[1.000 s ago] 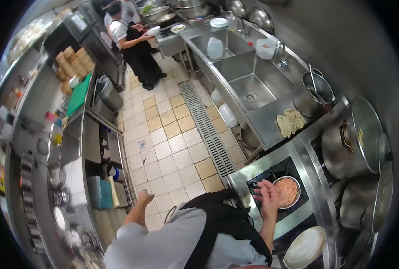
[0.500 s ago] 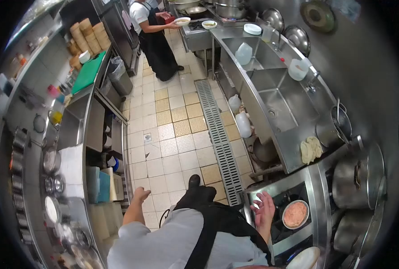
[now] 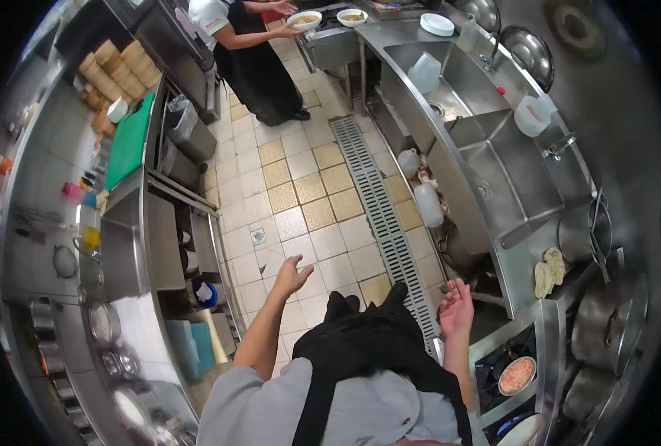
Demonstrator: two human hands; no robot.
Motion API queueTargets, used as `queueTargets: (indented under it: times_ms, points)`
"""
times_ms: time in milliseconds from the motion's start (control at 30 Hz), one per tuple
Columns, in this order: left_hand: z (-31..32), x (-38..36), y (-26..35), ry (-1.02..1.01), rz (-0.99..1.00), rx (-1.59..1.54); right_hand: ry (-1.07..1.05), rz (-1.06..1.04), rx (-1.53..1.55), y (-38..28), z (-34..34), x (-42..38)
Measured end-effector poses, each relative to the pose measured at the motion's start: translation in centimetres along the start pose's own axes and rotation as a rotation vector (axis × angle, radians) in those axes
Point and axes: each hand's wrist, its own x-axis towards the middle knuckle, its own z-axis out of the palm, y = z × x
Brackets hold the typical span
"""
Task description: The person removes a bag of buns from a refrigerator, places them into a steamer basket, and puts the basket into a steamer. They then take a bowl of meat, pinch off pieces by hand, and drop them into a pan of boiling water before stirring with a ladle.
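My left hand [image 3: 293, 276] hangs in the air over the tiled floor [image 3: 291, 224], fingers apart, holding nothing. Off to the other side, my right hand [image 3: 457, 306] is raised palm inward with loosely bent fingers and also holds nothing. It is nearest to the stove [image 3: 542, 323] and the corner of the sink counter [image 3: 525, 286], without visibly gripping either. On the stove sits a round pan of pinkish minced food [image 3: 517, 375]. Below it, a white dish [image 3: 521, 431] is partly cut off by the view's edge.
Ahead, a co-worker in a black apron [image 3: 260, 74] holds a white bowl [image 3: 305, 20] near a second bowl [image 3: 352, 17]. A floor drain grate [image 3: 381, 215] runs along the sinks [image 3: 494, 163]. Left are a counter with a green board [image 3: 131, 145], bins [image 3: 189, 130] and steamer baskets [image 3: 122, 70].
My body and view have moved forward. My left hand has reached forward with its fingers spreading. My right hand has moved ahead, away from beside the pan. The co-worker's bowl is nearer the second bowl.
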Motion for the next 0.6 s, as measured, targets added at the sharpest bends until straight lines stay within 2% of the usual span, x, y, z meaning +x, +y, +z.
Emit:
queueTargets:
  times_ms: [67, 100, 167, 267, 333, 400, 433, 467, 500, 533, 600]
  points:
    - [-4.2, 2.7, 4.9, -0.004, 0.009, -0.126, 0.018, 0.002, 0.053, 0.0, 0.6, 3.1]
    - [-6.2, 4.1, 7.2, -0.019, 0.013, -0.092, 0.057, 0.019, 0.091, 0.0, 0.7, 4.7]
    - [-7.3, 7.0, 7.5, 0.027, 0.022, -0.117, 0.106, 0.046, 0.141, 0.5, 1.7, 7.2]
    - [-9.4, 9.9, 7.2, 0.079, 0.012, -0.124, -0.005, 0.081, 0.186, 0.2, 3.7, 12.2]
    - [-9.6, 11.0, 3.7, 0.07, -0.106, -0.097, -0.1, 0.133, 0.23, 0.1, 5.6, 16.2]
    - [-9.8, 9.4, 2.1, 0.121, -0.305, -0.322, -0.022, 0.173, 0.207, -0.2, 7.1, 20.9]
    - [-7.7, 8.2, -5.3, 0.129, -0.308, -0.323, -0.101, 0.182, 0.184, -0.4, 8.4, 23.7]
    - [-5.2, 8.1, -11.2, 0.201, -0.34, -0.1, -0.189, 0.188, 0.167, -0.9, 10.6, 26.8]
    - [-6.6, 6.1, -7.5, 0.06, -0.692, -0.284, -0.146, 0.212, 0.131, -2.0, 14.0, 28.2]
    - [-6.8, 4.6, -6.7, -0.017, -0.838, -0.361, -0.151, 0.223, 0.132, -2.8, 16.8, 30.3]
    - [-7.7, 2.4, -2.6, 0.018, -0.886, -0.45, -0.247, 0.195, 0.041, -4.2, 21.6, 33.7]
